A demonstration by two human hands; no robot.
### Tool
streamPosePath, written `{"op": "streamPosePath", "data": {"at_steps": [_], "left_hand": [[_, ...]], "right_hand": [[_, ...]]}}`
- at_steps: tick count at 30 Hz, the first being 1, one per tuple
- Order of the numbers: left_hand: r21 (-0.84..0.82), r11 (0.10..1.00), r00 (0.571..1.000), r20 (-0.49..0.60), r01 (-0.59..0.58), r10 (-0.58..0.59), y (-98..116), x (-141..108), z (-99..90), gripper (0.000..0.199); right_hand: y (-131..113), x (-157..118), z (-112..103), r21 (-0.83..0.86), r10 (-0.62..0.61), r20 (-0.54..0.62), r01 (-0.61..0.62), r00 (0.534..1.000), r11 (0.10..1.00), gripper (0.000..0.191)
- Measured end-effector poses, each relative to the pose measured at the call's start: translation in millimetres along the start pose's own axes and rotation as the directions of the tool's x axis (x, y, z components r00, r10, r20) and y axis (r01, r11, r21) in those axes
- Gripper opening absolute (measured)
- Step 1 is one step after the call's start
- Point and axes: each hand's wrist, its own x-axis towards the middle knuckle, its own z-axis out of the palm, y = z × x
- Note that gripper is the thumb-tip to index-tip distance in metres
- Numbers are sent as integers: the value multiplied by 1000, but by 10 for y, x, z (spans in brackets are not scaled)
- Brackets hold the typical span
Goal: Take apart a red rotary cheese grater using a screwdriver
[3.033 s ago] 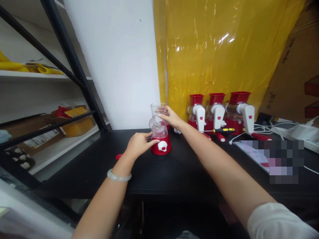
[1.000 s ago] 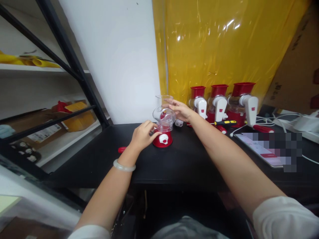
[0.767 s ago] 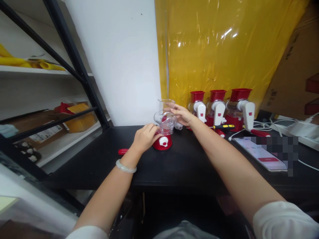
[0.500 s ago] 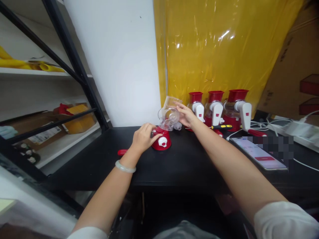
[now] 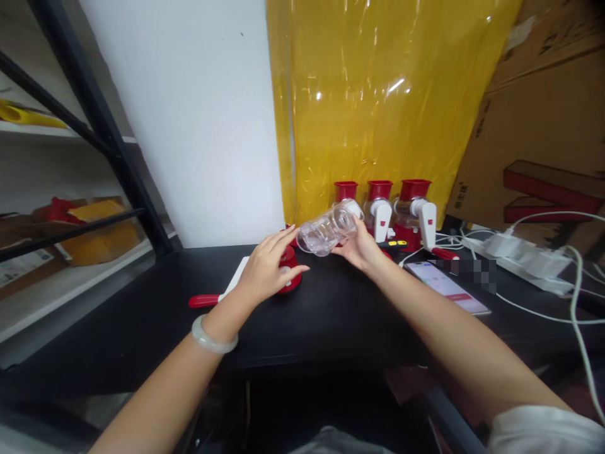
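Altogether one clear housing (image 5: 325,233) in right fingers (image 5: 345,250); one base (image 5: 288,258); three grinders (image 5: 380,215).

nothing legible here, dark print (image 5: 459,197) spotted on the carton (image 5: 558,107), too blurred, phone screen (image 5: 442,285) too small to be read

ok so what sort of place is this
Probably a small workroom or storeroom, though I can't be sure: three similar red-and-white crank machines stand on a black table, with a large cardboard box and storage shelves nearby.
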Motion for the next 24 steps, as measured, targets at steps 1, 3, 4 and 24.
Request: {"op": "streamPosePath", "data": {"at_steps": [1,3,4,24], "left_hand": [[-15,1000,1000,17,19,-19,60,58,32,93],[-40,998,998,29,55,-54,167,180,110,113],[-51,996,997,19,72,-71,208,244,152,116],[121,808,794,152,576,-589,-614,1550,-69,72]], "right_hand": [[31,-10,45,33,5,-43,-4,999,999,60],[74,-23,114,67,30,-64,-26,997,997,60],[85,-29,131,81,47,-65,-42,997,996,60],[58,48,-88,-33,13,-164,-19,986,999,11]]}}
